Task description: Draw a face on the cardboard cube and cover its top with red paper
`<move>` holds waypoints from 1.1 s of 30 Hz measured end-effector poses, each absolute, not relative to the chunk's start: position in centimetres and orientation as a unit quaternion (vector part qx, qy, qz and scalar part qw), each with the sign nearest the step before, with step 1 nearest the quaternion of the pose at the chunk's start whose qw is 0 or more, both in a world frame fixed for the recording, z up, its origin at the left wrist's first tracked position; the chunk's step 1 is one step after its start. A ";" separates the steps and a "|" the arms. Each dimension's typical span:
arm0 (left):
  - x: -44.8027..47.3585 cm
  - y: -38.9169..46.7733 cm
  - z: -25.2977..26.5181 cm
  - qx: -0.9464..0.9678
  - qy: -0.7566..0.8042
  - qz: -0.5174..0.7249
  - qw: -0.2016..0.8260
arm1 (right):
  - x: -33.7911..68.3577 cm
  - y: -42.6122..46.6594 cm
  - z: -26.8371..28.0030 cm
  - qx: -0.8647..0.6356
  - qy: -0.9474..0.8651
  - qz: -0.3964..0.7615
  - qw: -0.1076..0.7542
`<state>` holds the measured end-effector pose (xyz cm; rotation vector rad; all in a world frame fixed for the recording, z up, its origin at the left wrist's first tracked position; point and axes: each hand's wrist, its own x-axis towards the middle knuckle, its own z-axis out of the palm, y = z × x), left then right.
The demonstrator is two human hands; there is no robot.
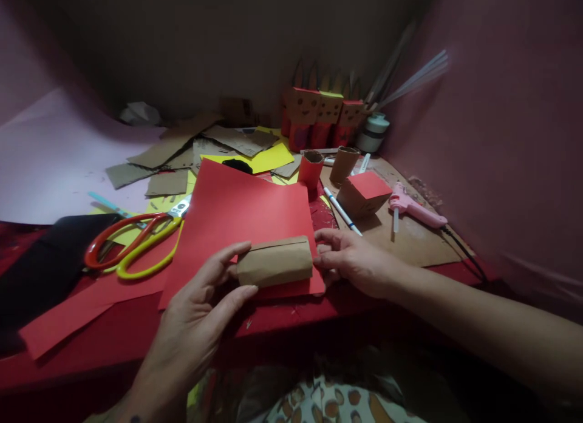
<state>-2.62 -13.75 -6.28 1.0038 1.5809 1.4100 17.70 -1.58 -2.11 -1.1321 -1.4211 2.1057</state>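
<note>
A brown cardboard tube lies on its side across the lower part of a red paper sheet. My left hand grips the tube's left end between thumb and fingers. Close to the tube's right end, my right hand has its fingers closed on the right edge of the red sheet. Its lower fingers are partly hidden. Scissors with one red and one yellow handle lie left of the sheet, above a red paper strip.
A cardboard box with a red top, a marker and a pink glue gun lie on the right. Behind stand a red-wrapped tube, a bare tube and cardboard figures. Cardboard scraps and yellow paper spread back left.
</note>
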 end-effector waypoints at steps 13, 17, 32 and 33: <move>-2.8 -13.2 -5.9 0.452 0.655 0.516 0.316 | 18.3 -0.9 -3.6 -0.321 -0.449 0.818 0.160; -1.9 -13.3 -5.4 0.410 0.674 0.518 0.330 | 18.4 -0.8 -3.9 -0.330 -0.454 0.813 0.157; -1.5 -13.8 -5.2 0.401 0.704 0.503 0.302 | 18.3 -0.6 -3.2 -0.340 -0.432 0.817 0.176; -1.4 -13.9 -5.1 0.398 0.702 0.506 0.305 | 18.3 -0.6 -3.2 -0.347 -0.436 0.812 0.174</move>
